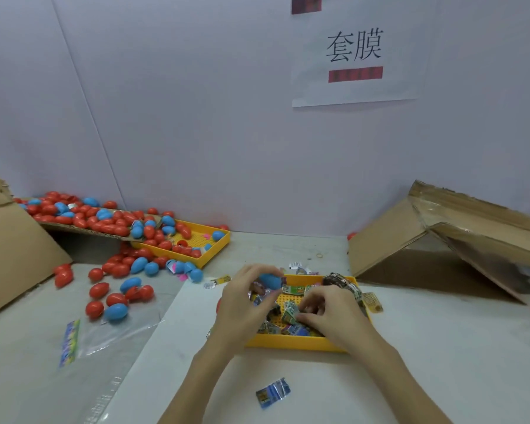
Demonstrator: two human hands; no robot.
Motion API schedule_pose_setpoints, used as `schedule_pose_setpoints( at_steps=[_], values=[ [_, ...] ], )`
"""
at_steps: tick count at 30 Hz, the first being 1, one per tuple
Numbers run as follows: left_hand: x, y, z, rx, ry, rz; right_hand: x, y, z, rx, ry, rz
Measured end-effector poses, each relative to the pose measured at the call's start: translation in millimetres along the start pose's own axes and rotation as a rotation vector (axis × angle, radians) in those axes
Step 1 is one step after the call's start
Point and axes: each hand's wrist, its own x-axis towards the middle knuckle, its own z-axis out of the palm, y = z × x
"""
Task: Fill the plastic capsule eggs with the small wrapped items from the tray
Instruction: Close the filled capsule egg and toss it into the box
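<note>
The left hand curls its fingers round a blue capsule egg, held over the ten-o'clock corner of the near yellow tray; the right hand reaches into that tray, fingertips pinching at the small wrapped items — whether it actually grips one I cannot tell. At nine to ten o'clock lie loose red and blue eggs; a second yellow tray sits beyond; one wrapped packet lies at six o'clock.
</note>
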Motion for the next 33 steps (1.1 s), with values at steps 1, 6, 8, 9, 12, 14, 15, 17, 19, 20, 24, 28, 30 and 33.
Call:
schedule_pose_setpoints(
  at_steps=[1, 6, 8, 9, 12, 14, 15, 17, 19, 20, 24, 28, 30, 33],
  values=[
    [0.0, -1.4, -2.0, 0.012, -0.012, 0.004, 0.3, 0.6, 0.1, 0.005, -0.005, 0.005],
    [0.0, 1.0, -5.1, -0.054, -0.015, -0.006, -0.3, 2.7, 3.3, 0.006, 0.030, 0.009],
    [-0.2, 1.7, -2.6, -0.067, 0.008, -0.001, 0.8, 4.3, 4.5, -0.024, 0.029, 0.007],
    [-0.2, 2.2, -1.8, -0.069, 0.011, -0.003, 1.6, 4.7, 4.8, -0.027, 0.025, 0.009],
    [-1.0, 2.2, -1.6, -0.131, -0.036, -0.060, 4.0, 6.6, 6.2, -0.045, 0.032, 0.012],
    [-1.8, 2.1, -0.9, -0.166, -0.049, -0.089, 3.6, 7.8, 7.8, -0.065, 0.053, 0.014],
    [-1.9, 2.1, -0.4, -0.161, -0.049, -0.088, 3.3, 7.8, 8.4, -0.073, 0.060, 0.013],
    [-1.7, 2.2, 0.7, -0.128, -0.050, -0.069, 3.4, 7.0, 9.1, -0.095, 0.071, 0.001],
    [-1.6, 2.2, 1.2, -0.120, -0.057, -0.074, 3.7, 5.1, 9.4, -0.132, 0.078, 0.005],
    [-1.7, 2.4, 1.4, -0.122, -0.062, -0.080, 4.2, 4.0, 9.1, -0.165, 0.072, 0.018],
    [-2.7, 3.6, 1.3, -0.132, -0.075, -0.095, 4.1, -1.9, 8.1, -0.270, 0.063, 0.041],
    [-2.9, 4.8, 1.5, -0.200, -0.110, -0.153, -0.4, -3.2, 9.2, -0.270, 0.114, -0.009],
    [-4.1, 6.5, 3.3, -0.174, -0.124, -0.165, -2.6, -2.8, 9.4, -0.233, 0.172, -0.049],
    [-4.7, 5.5, 5.7, -0.223, -0.183, -0.247, -5.7, -5.2, 8.1, -0.116, 0.287, -0.115]
  ],
)
